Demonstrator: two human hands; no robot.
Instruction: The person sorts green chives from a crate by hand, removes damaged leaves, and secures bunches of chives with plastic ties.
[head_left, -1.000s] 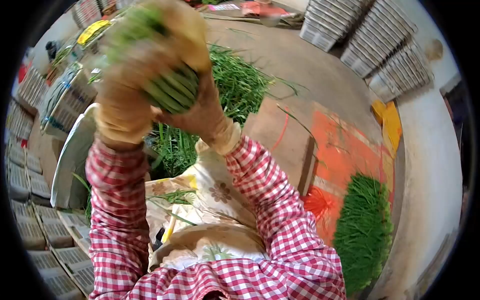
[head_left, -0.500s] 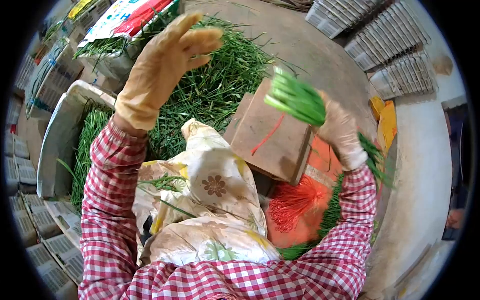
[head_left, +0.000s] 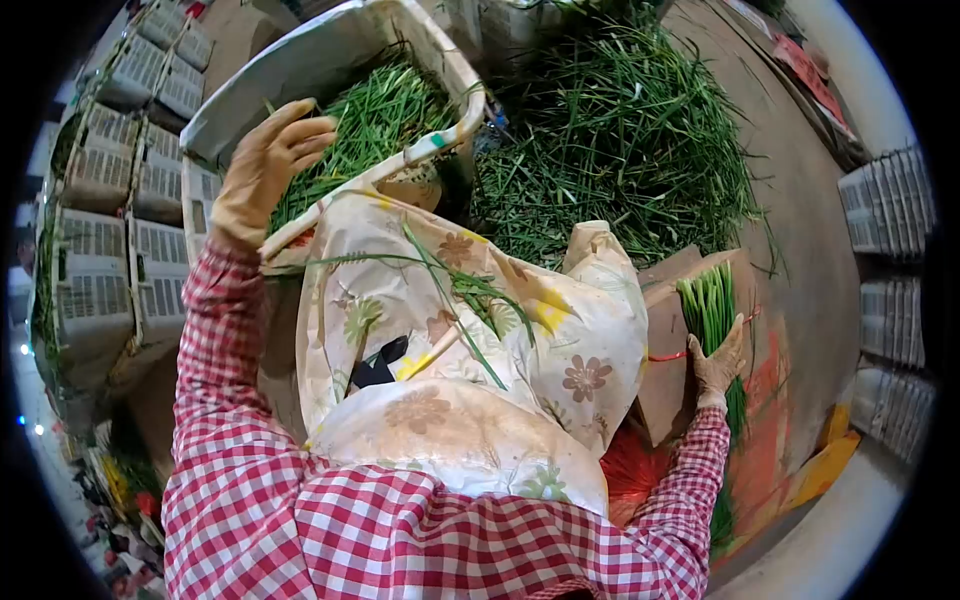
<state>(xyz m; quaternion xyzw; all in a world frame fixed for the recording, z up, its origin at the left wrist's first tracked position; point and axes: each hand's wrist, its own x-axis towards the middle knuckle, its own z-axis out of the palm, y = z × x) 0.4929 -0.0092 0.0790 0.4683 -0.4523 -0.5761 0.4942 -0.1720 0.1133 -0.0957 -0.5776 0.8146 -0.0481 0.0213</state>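
My right hand (head_left: pixel 718 365), in a pale glove, is wrapped round a bunch of chives (head_left: pixel 708 300) lying across a brown block (head_left: pixel 665 385). A red tie (head_left: pixel 668 357) sticks out on the block beside the bunch. My left hand (head_left: pixel 270 165), gloved too, holds nothing; its fingers are stretched out above the near left side of a white crate (head_left: pixel 340 190) of loose chives (head_left: pixel 385 110). A few loose stalks (head_left: pixel 485 300) rest on the flowered apron (head_left: pixel 590 375) over my lap.
A large heap of loose green stalks (head_left: pixel 620 140) covers the floor ahead. Stacked crates stand at left (head_left: pixel 95 270) and right (head_left: pixel 890 310). Red ties (head_left: pixel 630 470) lie beside my right knee, and a yellow cloth (head_left: pixel 825 465) lies at far right.
My view has swung left. My right hand has lowered the bunch from the air onto the block. My left hand has moved from near the heap to over the crate.
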